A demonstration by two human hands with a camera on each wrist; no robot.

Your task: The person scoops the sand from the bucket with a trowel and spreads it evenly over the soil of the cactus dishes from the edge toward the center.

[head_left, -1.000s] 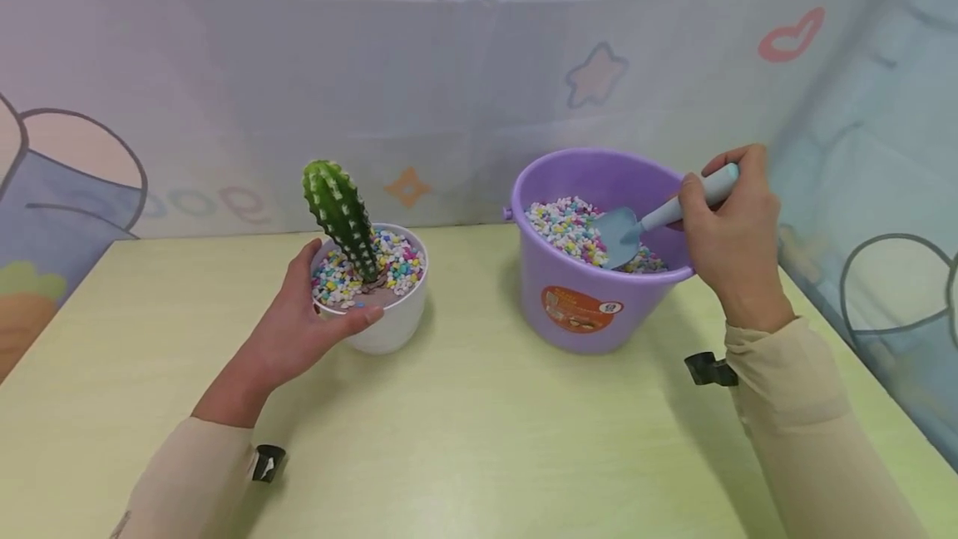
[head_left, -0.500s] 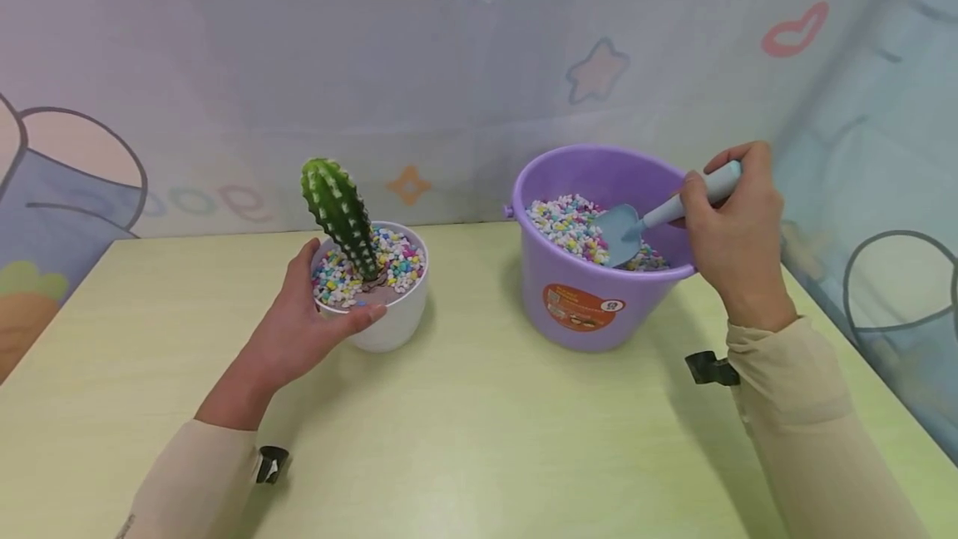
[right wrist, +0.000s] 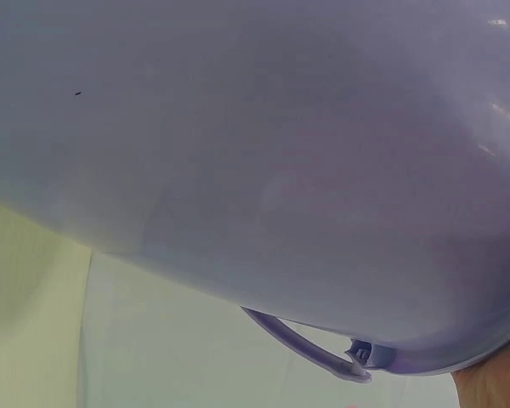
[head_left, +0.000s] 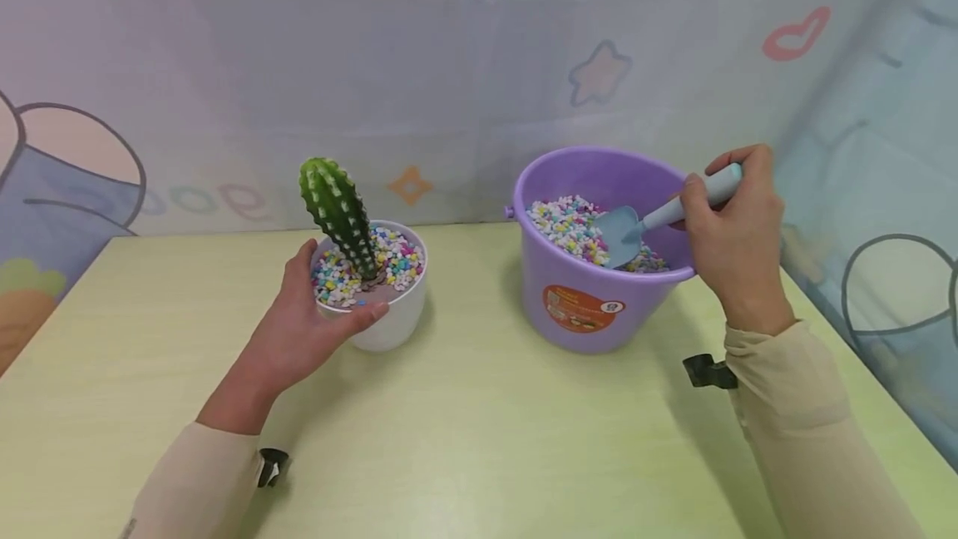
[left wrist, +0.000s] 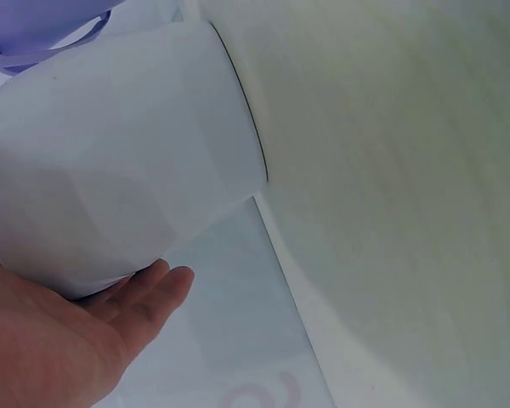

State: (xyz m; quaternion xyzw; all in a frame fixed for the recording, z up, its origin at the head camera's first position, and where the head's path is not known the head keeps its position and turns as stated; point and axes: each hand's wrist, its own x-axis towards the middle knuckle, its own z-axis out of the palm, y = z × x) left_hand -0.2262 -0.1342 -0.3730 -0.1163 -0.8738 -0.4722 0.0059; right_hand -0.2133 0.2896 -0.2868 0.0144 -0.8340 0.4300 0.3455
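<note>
My left hand (head_left: 299, 331) holds a white pot (head_left: 397, 318) from its left side, thumb across the front and fingers round the back. In the left wrist view the fingers (left wrist: 157, 302) lie along the pot wall. A green cactus (head_left: 338, 210) leans left in the pot, with colourful pebbles (head_left: 404, 260) about it and a bare brown patch at the front. At the right, my right hand (head_left: 737, 248) grips the handle of a light blue trowel (head_left: 621, 235). The trowel's blade rests on the pebbles inside a purple bucket (head_left: 591, 314). The right wrist view shows mostly the bucket wall (right wrist: 238, 170).
Both containers stand on a pale yellow-green table (head_left: 464, 431), with a gap between them. A printed cloth (head_left: 479, 90) hangs behind the table's far edge. The bucket's handle (right wrist: 306, 344) hangs at its far side in the right wrist view.
</note>
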